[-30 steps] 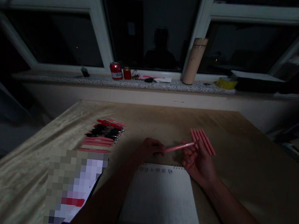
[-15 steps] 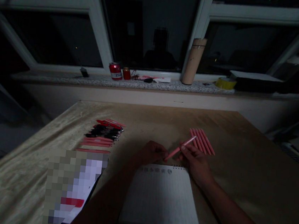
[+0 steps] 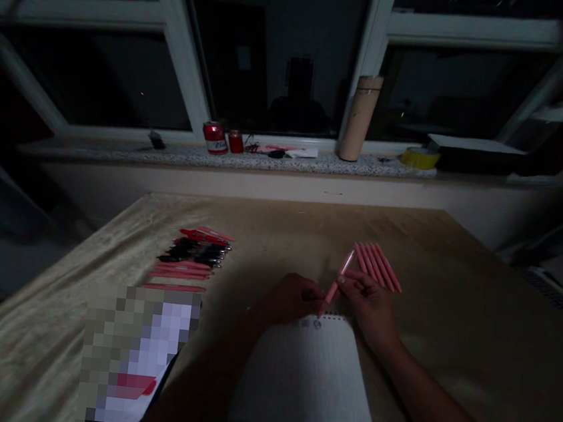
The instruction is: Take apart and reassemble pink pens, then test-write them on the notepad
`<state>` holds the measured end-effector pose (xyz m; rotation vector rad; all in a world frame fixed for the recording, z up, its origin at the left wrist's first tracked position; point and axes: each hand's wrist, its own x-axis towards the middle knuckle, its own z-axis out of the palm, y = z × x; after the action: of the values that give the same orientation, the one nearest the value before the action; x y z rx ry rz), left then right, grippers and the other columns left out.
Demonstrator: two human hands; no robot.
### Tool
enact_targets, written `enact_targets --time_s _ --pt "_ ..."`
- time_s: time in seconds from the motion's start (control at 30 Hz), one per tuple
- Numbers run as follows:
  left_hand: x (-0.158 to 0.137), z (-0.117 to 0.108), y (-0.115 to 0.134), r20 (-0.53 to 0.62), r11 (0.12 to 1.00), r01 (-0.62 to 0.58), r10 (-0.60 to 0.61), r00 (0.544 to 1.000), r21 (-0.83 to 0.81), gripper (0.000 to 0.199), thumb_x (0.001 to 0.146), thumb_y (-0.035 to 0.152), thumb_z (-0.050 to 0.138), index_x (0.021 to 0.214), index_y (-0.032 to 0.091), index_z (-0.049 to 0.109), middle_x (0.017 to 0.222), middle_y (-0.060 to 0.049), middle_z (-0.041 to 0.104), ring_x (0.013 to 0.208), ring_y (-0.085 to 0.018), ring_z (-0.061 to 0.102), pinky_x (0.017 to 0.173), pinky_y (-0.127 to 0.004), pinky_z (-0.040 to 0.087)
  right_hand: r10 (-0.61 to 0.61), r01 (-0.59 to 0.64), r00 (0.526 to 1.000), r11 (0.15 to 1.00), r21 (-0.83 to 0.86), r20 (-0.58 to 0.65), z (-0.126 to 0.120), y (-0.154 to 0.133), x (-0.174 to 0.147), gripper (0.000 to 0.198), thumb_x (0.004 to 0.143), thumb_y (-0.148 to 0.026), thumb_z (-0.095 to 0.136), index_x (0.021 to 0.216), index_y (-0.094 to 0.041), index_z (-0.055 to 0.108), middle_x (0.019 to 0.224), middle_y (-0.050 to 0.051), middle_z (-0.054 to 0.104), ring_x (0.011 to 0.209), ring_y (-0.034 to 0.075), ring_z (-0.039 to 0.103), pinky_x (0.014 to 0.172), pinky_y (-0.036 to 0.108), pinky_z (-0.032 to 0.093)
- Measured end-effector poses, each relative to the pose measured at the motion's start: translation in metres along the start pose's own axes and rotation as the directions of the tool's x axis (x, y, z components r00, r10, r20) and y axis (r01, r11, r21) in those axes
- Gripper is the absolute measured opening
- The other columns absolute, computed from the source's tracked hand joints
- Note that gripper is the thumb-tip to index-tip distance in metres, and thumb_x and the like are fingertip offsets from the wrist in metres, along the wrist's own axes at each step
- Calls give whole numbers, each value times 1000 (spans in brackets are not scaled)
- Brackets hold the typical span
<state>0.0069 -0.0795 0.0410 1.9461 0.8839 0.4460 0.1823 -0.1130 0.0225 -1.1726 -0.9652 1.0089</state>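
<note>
Both hands hold one pink pen [image 3: 347,263] above the top edge of a spiral notepad [image 3: 311,382]. My right hand [image 3: 367,302] pinches it around the middle, its upper end tilted up and away. The fingers of my left hand [image 3: 297,298] close on its lower part, whose tip is near the pad's spiral binding. Beyond my right hand lies a row of several pink pens [image 3: 377,266], side by side. To the left, a group of pens rests on the cloth: red pens [image 3: 203,236], black pens [image 3: 195,251] and pink pens [image 3: 182,270].
A blurred-out phone-like thing [image 3: 149,365] lies at the left front of the cloth-covered table [image 3: 279,231]. On the stone sill stand a red can [image 3: 215,138], a small red jar [image 3: 236,142], a tall flask [image 3: 361,119] and a yellow tape roll [image 3: 420,158].
The pen has swung more upright, its lower tip shifting slightly right and toward me. My left hand has moved a little right and nearer with it. The view has shifted slightly.
</note>
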Motion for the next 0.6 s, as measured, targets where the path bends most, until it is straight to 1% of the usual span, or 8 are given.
enact_targets --time_s 0.1,0.2,0.37,0.47,0.53,0.6 --pt "1 3 2 11 1000 -9 9 1000 25 29 77 36 55 69 12 69 59 0 60 53 -7 47 50 -18 31 -18 19 999 1000 19 -42 -3 -1 2 32 66 -40 76 87 -17 69 73 4 70 63 16 63 60 29 50" --pt "5 8 8 15 998 -33 32 999 51 28 78 33 53 68 12 69 59 0 60 51 -7 47 50 -18 31 -8 11 998 998 54 -55 -7 -3 6 31 65 -38 77 86 -17 70 78 5 71 66 17 64 63 30 52" --pt "16 18 16 32 999 -45 45 999 21 27 78 30 51 70 12 70 60 -1 62 50 -7 47 48 -18 31 33 -26 996 997 79 -83 -14 -9 19 30 60 -36 80 81 -16 70 73 4 70 63 15 63 62 27 52" --pt "28 23 19 42 999 -45 44 998 24 28 78 31 52 72 11 70 60 -2 62 49 -8 48 47 -19 32 56 -51 994 996 67 -88 -19 -21 29 31 53 -34 82 74 -15 69 65 3 68 55 13 60 52 24 49" --pt "39 26 21 43 997 -51 48 998 53 28 77 31 52 72 11 70 59 -2 61 51 -9 49 48 -20 31 71 -68 994 997 30 -88 -26 -30 38 31 51 -33 82 71 -15 68 55 1 64 43 11 53 41 21 41" --pt "53 28 21 39 993 -58 54 998 98 30 78 32 51 68 10 69 55 -1 59 51 -9 49 48 -20 31 90 -93 994 994 -56 -56 -37 -36 50 30 56 -36 79 73 -15 68 48 -1 60 34 9 45 33 21 32"
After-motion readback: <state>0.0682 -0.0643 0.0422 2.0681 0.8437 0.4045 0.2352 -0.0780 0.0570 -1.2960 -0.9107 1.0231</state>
